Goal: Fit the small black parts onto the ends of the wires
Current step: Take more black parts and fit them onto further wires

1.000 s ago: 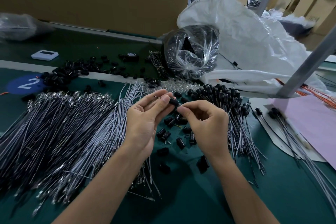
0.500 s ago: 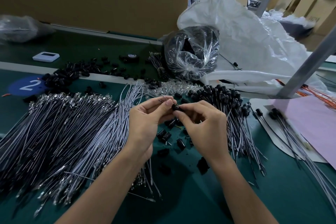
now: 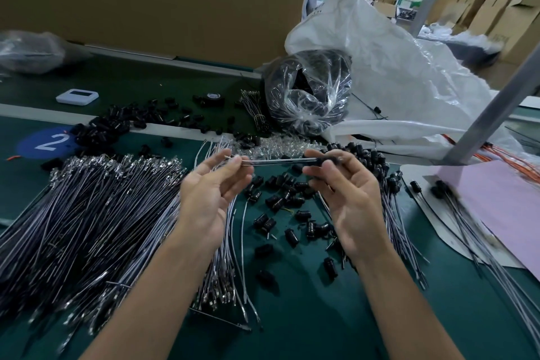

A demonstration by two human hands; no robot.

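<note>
A thin grey wire (image 3: 271,161) stretches level between my two hands above the green table (image 3: 306,316). My left hand (image 3: 210,193), palm up, pinches its left end. My right hand (image 3: 347,199), palm up, pinches the small black part (image 3: 328,159) sitting on the wire's right end. Loose black parts (image 3: 280,199) lie scattered on the table below and between my hands. A big heap of bare grey wires (image 3: 96,213) fans out at left. Wires with black parts fitted (image 3: 380,172) are piled behind and right of my right hand.
More black parts (image 3: 111,128) spread along the belt's edge near a blue "2" mark (image 3: 46,142). A clear bag of black parts (image 3: 306,93) and a large white sack (image 3: 394,73) stand behind. A grey post (image 3: 496,108) and pink sheet (image 3: 502,202) are at right.
My hands were close together, pushing the black part onto the wire's end. They have now drawn apart and turned palm up, with the wire pulled out straight between them.
</note>
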